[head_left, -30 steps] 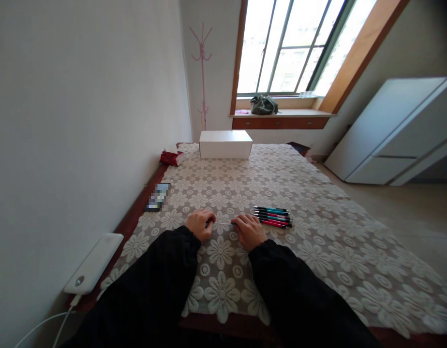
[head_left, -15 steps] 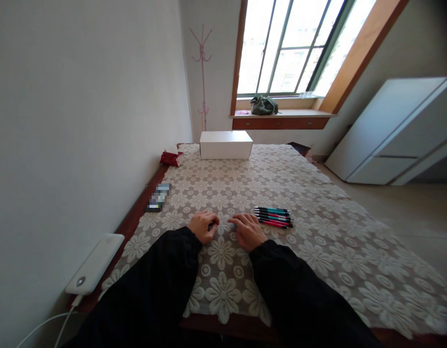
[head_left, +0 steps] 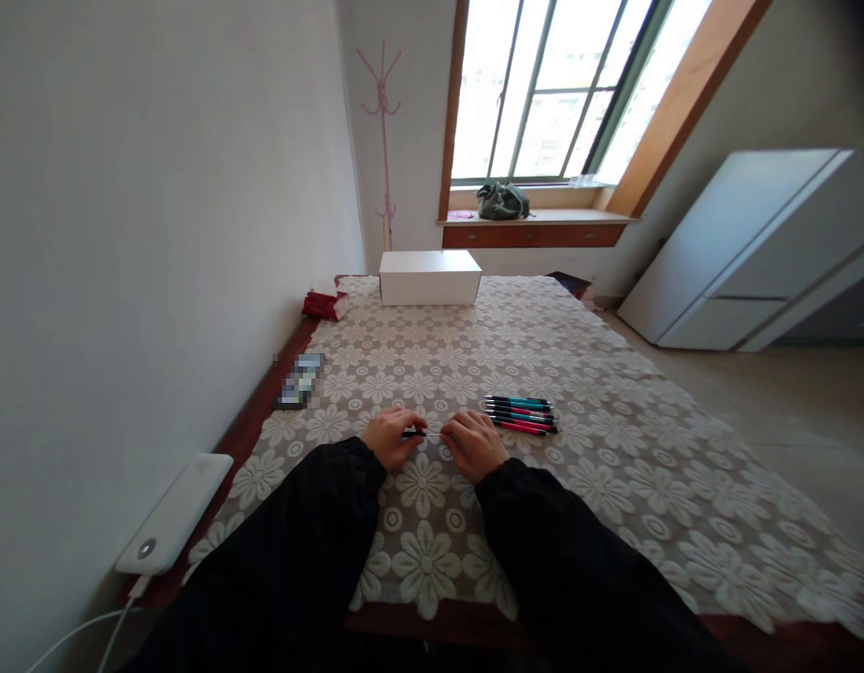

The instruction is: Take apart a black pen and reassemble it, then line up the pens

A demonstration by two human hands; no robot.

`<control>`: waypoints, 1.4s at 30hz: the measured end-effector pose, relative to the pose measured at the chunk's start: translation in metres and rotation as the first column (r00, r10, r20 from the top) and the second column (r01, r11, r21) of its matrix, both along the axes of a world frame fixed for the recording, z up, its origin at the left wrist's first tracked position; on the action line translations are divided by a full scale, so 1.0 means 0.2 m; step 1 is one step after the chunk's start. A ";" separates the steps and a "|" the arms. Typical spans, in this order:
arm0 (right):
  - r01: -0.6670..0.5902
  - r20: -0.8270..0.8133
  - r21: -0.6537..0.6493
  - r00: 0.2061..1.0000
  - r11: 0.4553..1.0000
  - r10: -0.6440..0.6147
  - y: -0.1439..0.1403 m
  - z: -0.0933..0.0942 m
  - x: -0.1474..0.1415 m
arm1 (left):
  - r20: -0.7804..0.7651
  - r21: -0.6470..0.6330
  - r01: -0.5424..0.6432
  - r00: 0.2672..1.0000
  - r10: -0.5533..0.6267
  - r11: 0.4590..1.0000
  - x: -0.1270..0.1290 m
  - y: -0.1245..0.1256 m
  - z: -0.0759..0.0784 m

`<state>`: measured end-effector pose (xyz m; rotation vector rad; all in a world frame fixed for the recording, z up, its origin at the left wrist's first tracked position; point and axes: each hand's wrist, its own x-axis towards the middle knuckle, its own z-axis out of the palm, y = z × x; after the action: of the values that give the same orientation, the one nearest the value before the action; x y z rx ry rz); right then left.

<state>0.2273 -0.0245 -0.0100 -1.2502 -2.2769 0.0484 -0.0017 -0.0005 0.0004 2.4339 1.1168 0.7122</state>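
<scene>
Over the near middle of the table, my left hand [head_left: 392, 436] is closed around a slim black pen piece [head_left: 416, 433], whose dark end sticks out past the fingertips. From that end a thin pale pen refill [head_left: 433, 433] runs across the small gap to my right hand [head_left: 475, 443]. The right fingers are curled and pinched on its other end, which they hide. Just beyond my right hand lies a row of several pens [head_left: 522, 416], teal, red and black, side by side on the flowered tablecloth [head_left: 424, 561].
A white box [head_left: 430, 279] stands at the table's far end. Along the left edge are a red tissue pack [head_left: 325, 306], a phone [head_left: 300, 380] and a white power bank [head_left: 174, 514] with a cable. The wall borders that side.
My right fingers have closed in more, and the teal bit beside them is now hidden. More of the black piece shows at my left fingertips. The view has shifted slightly.
</scene>
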 end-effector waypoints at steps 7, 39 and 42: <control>0.129 -0.050 -0.035 0.990 0.991 -0.130 0.00 -0.01 0.00 | -0.073 0.026 -0.087 0.993 0.089 0.996 -0.02 0.02 0.00; 0.149 -0.139 -0.057 0.978 0.987 -0.156 0.02 -0.04 0.01 | 0.011 0.124 0.026 1.000 -0.028 0.992 -0.05 0.05 -0.02; 0.144 -0.128 -0.059 0.980 0.988 -0.151 0.02 -0.04 0.01 | -0.015 0.128 0.002 1.000 0.000 0.992 -0.06 0.05 -0.01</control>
<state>0.2297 -0.0205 -0.0175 -1.3960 -2.0765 0.1304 -0.0139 0.0100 -0.0011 2.5505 1.1066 0.7890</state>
